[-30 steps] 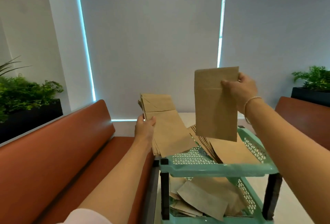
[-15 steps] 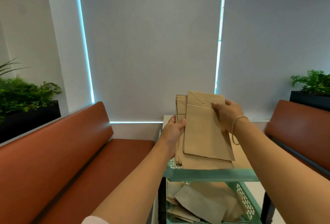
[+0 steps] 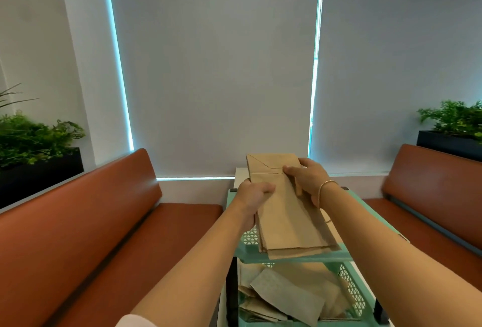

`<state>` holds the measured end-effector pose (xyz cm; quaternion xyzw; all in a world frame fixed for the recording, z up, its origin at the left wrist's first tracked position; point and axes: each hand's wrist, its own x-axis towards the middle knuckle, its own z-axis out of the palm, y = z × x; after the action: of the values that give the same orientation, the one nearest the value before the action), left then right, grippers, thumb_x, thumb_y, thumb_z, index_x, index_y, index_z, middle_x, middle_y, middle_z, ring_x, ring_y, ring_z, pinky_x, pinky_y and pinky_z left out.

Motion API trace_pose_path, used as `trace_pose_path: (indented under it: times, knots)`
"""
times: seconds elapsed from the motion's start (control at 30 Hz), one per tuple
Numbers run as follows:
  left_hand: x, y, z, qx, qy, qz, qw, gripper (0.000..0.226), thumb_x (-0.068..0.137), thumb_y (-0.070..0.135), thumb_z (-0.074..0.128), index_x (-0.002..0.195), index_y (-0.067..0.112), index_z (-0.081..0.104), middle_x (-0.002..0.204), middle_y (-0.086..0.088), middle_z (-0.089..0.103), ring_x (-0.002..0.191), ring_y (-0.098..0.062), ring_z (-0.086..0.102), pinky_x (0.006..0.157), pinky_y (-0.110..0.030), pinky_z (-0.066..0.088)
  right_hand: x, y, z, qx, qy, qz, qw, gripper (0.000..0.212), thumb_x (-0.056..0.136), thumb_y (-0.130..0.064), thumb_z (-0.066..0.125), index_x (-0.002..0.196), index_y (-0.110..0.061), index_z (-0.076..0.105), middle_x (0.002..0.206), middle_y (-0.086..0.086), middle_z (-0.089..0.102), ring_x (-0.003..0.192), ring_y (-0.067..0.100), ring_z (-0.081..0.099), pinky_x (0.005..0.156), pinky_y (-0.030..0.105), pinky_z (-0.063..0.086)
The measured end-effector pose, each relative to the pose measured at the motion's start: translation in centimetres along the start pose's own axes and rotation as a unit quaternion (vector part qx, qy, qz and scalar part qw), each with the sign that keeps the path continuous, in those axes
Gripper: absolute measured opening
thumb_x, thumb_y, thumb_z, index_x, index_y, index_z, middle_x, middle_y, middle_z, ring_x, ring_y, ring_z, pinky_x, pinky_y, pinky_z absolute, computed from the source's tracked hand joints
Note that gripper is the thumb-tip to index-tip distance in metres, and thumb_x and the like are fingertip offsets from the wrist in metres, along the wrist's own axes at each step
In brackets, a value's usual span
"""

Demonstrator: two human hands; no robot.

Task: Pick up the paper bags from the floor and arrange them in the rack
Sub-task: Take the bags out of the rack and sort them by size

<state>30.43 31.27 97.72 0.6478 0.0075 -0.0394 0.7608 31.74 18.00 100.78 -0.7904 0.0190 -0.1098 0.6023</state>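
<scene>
A stack of flat brown paper bags [image 3: 287,217] is held over the top shelf of a mint-green plastic rack [image 3: 294,257]. My left hand [image 3: 254,198] grips the stack's left edge. At the upper right edge, my right hand [image 3: 306,179] holds the same stack, thumb on top. The stack's lower end reaches the rack's front rim. On the lower shelf, more paper bags [image 3: 284,298] lie in a loose, untidy heap. The floor is hidden from view.
Brown padded benches run along the left [image 3: 86,222] and right [image 3: 433,196]. Dark planters with green plants stand behind each bench, on the left [image 3: 34,141] and on the right [image 3: 453,123]. Grey window blinds fill the wall ahead, close behind the rack.
My right hand brought its single bag onto the stack in my left hand. Both hands now hold the joined stack, squared up and lowered towards the rack's top shelf.
</scene>
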Motion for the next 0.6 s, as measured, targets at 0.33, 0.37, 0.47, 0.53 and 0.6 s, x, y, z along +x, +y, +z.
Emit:
trace_pose_path:
  times: [0.33, 0.37, 0.47, 0.53, 0.6]
  knots:
    - [1.3, -1.7, -2.7, 0.053, 0.138, 0.075, 0.986, 0.030, 0.083, 0.005, 0.062, 0.107, 0.014, 0.046, 0.105, -0.009, 0.061, 0.095, -0.029, 0.062, 0.083, -0.042, 0.053, 1.2, 5.4, -2.6, -0.271, 0.033, 0.058, 0.960, 0.051, 0.092, -0.033, 0.054, 0.136, -0.009, 0.041, 0.127, 0.012, 0.055, 0.109, 0.026, 0.056, 0.089, 0.036, 0.049]
    - [1.4, -1.9, -2.7, 0.048, 0.146, 0.075, 0.985, 0.028, 0.083, 0.005, 0.062, 0.104, 0.015, 0.046, 0.103, -0.009, 0.061, 0.095, -0.029, 0.062, 0.085, -0.043, 0.053, 1.5, 6.1, -3.1, -0.321, 0.038, 0.073, 0.943, 0.047, 0.090, -0.029, 0.057, 0.131, -0.008, 0.044, 0.122, 0.012, 0.058, 0.107, 0.026, 0.056, 0.092, 0.035, 0.048]
    - [1.6, -2.3, -2.6, 0.056, 0.152, 0.084, 0.983, 0.024, 0.083, 0.005, 0.056, 0.102, 0.016, 0.047, 0.096, -0.006, 0.060, 0.093, -0.027, 0.060, 0.084, -0.042, 0.052, 2.9, 8.6, -3.9, -0.420, 0.016, 0.114, 0.900, 0.033, 0.082, -0.029, 0.063, 0.108, -0.013, 0.053, 0.097, 0.008, 0.063, 0.091, 0.023, 0.061, 0.088, 0.036, 0.051]
    - [1.4, -2.4, -2.6, 0.066, 0.141, 0.087, 0.984, 0.023, 0.083, 0.006, 0.051, 0.103, 0.017, 0.048, 0.094, -0.005, 0.059, 0.089, -0.024, 0.058, 0.081, -0.040, 0.051, 4.1, 10.5, -3.9, -0.444, -0.004, 0.131, 0.887, 0.038, 0.074, -0.037, 0.069, 0.101, -0.015, 0.055, 0.092, 0.007, 0.063, 0.085, 0.022, 0.062, 0.082, 0.036, 0.053]
    - [1.3, -2.5, -2.6, 0.067, 0.136, 0.091, 0.984, 0.024, 0.083, 0.005, 0.049, 0.103, 0.018, 0.048, 0.092, -0.004, 0.058, 0.087, -0.023, 0.057, 0.080, -0.040, 0.050, 4.8, 12.1, -3.6, -0.437, 0.008, 0.156, 0.886, 0.050, 0.064, -0.044, 0.075, 0.100, -0.016, 0.055, 0.097, 0.010, 0.062, 0.091, 0.026, 0.060, 0.083, 0.039, 0.053]
